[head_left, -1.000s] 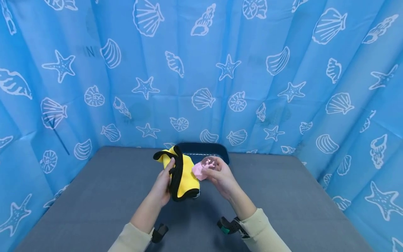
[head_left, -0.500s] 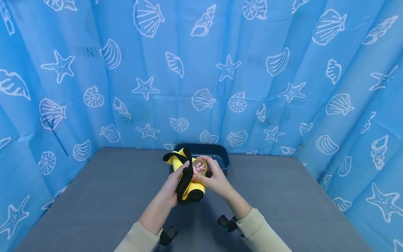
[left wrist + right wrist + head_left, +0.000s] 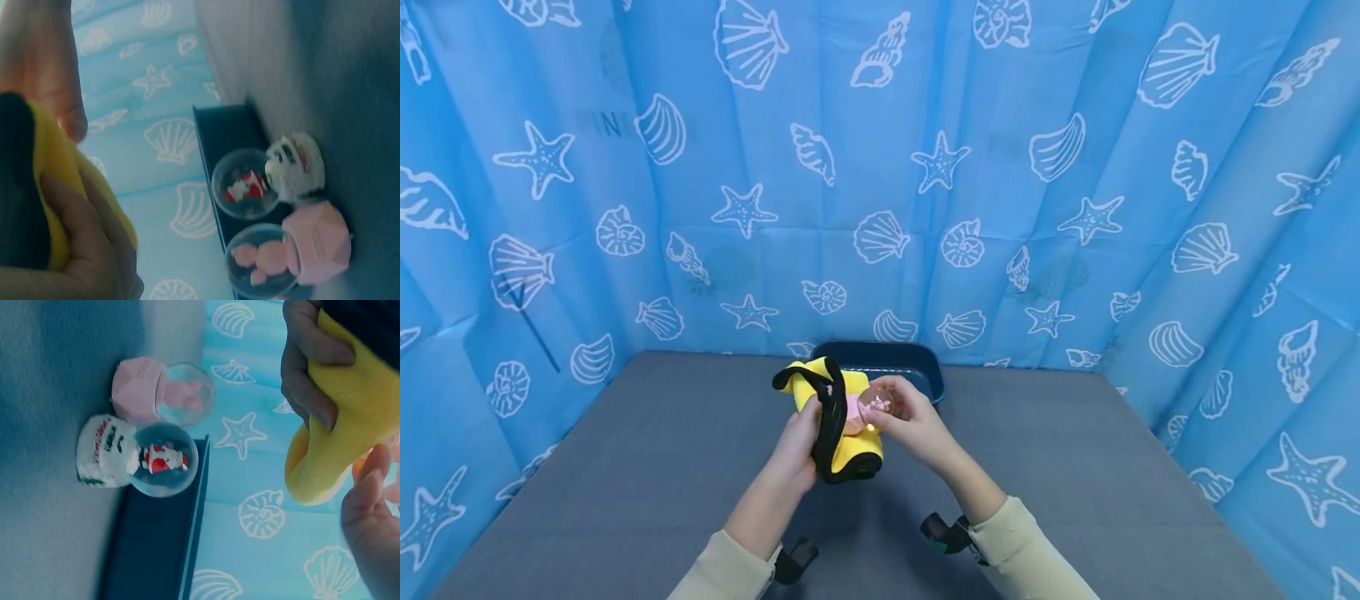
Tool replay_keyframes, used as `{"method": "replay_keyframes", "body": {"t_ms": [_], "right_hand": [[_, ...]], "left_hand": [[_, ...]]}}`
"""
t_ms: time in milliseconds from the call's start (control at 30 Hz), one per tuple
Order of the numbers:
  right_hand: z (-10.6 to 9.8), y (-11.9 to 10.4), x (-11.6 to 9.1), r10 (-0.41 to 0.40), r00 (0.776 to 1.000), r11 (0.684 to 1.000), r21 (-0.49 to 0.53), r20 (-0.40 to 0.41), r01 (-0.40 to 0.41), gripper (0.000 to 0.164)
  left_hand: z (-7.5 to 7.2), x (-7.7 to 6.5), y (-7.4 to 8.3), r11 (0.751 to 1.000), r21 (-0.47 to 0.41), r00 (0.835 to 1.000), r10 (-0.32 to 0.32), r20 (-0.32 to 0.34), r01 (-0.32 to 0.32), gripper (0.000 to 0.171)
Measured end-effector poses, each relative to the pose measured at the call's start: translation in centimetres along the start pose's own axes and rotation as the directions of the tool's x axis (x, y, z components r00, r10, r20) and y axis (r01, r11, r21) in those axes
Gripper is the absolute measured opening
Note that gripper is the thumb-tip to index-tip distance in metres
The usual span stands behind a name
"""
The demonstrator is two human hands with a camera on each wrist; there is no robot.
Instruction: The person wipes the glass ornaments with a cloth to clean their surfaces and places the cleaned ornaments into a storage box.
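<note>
My left hand (image 3: 797,442) grips a yellow cloth (image 3: 857,446) with black edging, folded and draped over the fingers. My right hand (image 3: 917,421) pinches the clear dome of a snow globe (image 3: 878,400) with a pink base and small pink shapes inside. The base lies against the cloth, tipped sideways, with a small warm glow near it. In the left wrist view, my left fingers (image 3: 87,237) curl round the cloth, and my right hand (image 3: 40,69) is above it. The right wrist view shows the held globe only partly, at the edge.
A dark blue tray (image 3: 925,360) stands at the table's back, by a shell-patterned blue curtain (image 3: 880,167). Before the tray, beyond my hands, stand a Santa snow globe (image 3: 164,461) with a white base and another snow globe (image 3: 137,390) with a pink base.
My right hand has moved left, bringing the snow globe from beside the cloth onto its yellow face. The cloth has bunched up round the base. My left hand has shifted slightly right.
</note>
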State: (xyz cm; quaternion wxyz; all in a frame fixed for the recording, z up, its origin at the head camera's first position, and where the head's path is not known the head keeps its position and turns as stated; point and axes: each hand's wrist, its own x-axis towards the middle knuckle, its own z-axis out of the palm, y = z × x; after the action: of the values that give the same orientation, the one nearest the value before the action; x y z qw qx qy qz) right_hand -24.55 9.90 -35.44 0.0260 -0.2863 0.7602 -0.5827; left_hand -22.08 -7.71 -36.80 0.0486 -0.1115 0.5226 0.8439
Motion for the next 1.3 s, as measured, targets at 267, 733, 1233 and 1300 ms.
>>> {"method": "replay_keyframes", "body": {"t_ms": [267,733,1233,1300], "right_hand": [[-0.4,0.4,-0.2,-0.059,0.998,0.994,0.094,0.002,0.059,0.041],[0.8,-0.1,0.0,-0.049,0.999,0.998,-0.036,0.006,0.05,0.042],[0.5,0.4,-0.3,0.0,1.0,0.986,-0.169,0.003,0.001,0.036],[0.4,0.5,-0.4,-0.001,1.0,0.988,-0.153,0.003,0.001,0.036]], "left_hand": [[-0.8,-0.2,0.7,0.998,-0.027,0.987,-0.045,0.155,0.05,0.071],[0.3,-0.2,-0.3,0.993,0.044,0.989,0.106,0.104,-0.111,0.061],[-0.1,-0.4,-1.0,0.99,0.08,0.974,0.102,0.204,-0.12,0.059],[-0.2,-0.4,-1.0,0.991,0.073,0.974,0.093,0.207,-0.11,0.057]]}}
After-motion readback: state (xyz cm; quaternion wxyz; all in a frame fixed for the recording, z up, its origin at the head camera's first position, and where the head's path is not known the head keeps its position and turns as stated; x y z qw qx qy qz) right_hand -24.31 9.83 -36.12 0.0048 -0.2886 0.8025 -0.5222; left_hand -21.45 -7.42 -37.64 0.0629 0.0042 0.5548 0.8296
